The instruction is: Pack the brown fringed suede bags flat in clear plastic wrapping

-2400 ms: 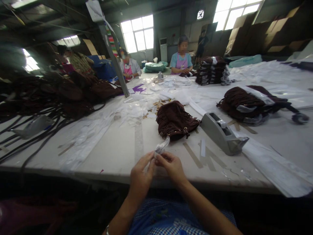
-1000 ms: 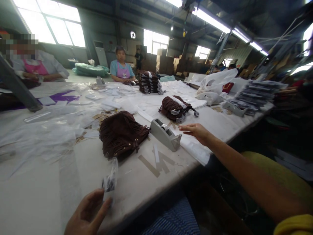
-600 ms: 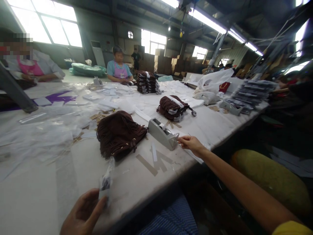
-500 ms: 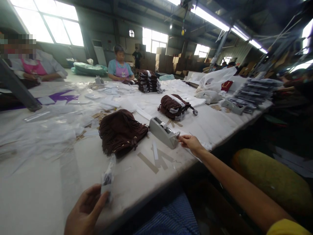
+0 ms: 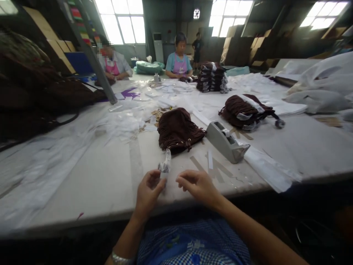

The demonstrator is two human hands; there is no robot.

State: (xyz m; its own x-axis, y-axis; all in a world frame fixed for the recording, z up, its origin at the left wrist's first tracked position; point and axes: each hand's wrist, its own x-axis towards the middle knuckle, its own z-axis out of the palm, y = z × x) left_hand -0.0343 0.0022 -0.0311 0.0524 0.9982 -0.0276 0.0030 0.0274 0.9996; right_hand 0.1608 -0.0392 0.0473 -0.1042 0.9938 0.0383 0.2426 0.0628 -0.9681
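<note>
My left hand (image 5: 150, 189) is closed on a small plastic-wrapped bundle (image 5: 164, 168) with something dark inside, seemingly part of the bag's strap. Its far end reaches to the near edge of a dark brown fringed bag (image 5: 178, 129) lying on the table. Just right of the bundle, my right hand (image 5: 197, 186) is pinched, thumb against forefinger; whatever it pinches is too small or clear to make out. A grey tape dispenser (image 5: 226, 141) stands right of the bag, apart from both hands.
Another brown fringed bag (image 5: 245, 110), partly wrapped, lies beyond the dispenser. Farther back is a stack of wrapped bags (image 5: 211, 77). White plastic bags (image 5: 267, 165) lie at the right, cardboard strips (image 5: 197, 163) nearby. A metal post (image 5: 96, 62) rises at left; two people sit across the table.
My right hand has left the tape dispenser's front and come over beside my left hand. My left hand still holds the wrapped bundle. The view has turned to the right and tilted down.
</note>
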